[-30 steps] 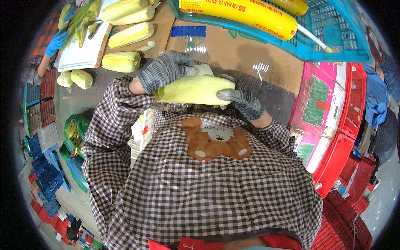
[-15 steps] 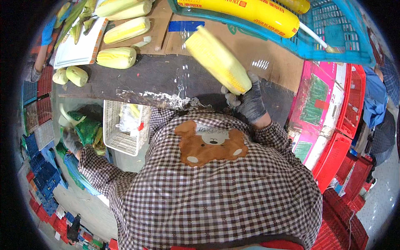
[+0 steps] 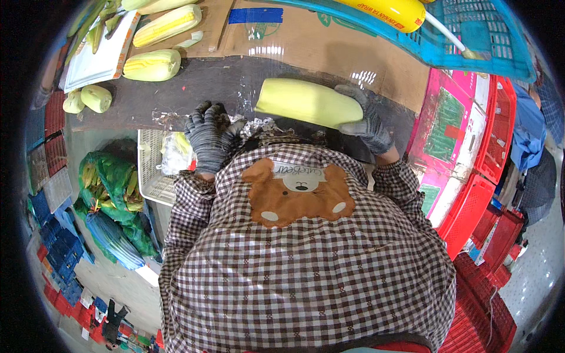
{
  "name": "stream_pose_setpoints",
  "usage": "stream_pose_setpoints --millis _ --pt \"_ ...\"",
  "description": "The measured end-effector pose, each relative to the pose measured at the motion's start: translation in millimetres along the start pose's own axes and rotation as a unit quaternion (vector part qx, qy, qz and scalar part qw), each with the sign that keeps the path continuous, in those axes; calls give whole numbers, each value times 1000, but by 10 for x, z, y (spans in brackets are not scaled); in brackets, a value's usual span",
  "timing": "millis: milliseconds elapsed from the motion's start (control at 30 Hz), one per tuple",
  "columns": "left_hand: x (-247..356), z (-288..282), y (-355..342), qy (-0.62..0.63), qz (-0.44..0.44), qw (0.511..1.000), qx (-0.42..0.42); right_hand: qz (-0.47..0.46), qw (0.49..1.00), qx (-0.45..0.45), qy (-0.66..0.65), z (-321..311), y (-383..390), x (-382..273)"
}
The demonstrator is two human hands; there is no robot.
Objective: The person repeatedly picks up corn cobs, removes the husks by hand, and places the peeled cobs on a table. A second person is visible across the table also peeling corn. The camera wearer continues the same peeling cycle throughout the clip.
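My right hand (image 3: 366, 125), in a grey glove, grips one end of a peeled ear of corn (image 3: 303, 103). The ear lies nearly level above the dark strip at the table's near edge, its other end pointing left. My left hand (image 3: 210, 136), also gloved, rests at that edge with fingers spread and nothing visible in it. A gap separates it from the ear. Farther left lie more ears, one with yellow kernels showing (image 3: 168, 26) and another nearer me (image 3: 152, 65). Short pale-green corn pieces (image 3: 96, 99) sit by the corner of a white tray (image 3: 88, 67).
A blue crate (image 3: 479, 65) holds a yellow wrap roll (image 3: 388, 12) at the far right. Pink cartons (image 3: 444, 123) and red crates (image 3: 500, 126) line my right. Below the table's left side are a white basket (image 3: 168, 191) and a green net bag of husks (image 3: 106, 176).
My left hand has come up from beside the green bag to the table edge; the pale piece near it is out of sight. In my right hand, the ear has tipped down from slanting to nearly level.
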State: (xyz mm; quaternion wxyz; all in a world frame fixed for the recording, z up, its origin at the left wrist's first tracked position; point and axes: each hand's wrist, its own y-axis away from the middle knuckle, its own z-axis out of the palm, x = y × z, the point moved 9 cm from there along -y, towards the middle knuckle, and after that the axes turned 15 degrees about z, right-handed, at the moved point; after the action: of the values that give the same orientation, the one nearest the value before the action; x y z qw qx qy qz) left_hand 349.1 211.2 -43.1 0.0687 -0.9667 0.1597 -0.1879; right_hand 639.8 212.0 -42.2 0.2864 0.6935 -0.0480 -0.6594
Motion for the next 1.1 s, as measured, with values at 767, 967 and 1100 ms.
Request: stream_pose_setpoints --millis 767,967,1100 --pt "-90 475 213 486 -246 834 -90 -108 955 94 259 26 -248 33" --pt "-88 529 214 503 -243 825 -87 -36 982 77 170 -79 -269 118" --pt "-119 556 212 438 -238 861 -106 -6 998 36 -50 -205 -241 178"
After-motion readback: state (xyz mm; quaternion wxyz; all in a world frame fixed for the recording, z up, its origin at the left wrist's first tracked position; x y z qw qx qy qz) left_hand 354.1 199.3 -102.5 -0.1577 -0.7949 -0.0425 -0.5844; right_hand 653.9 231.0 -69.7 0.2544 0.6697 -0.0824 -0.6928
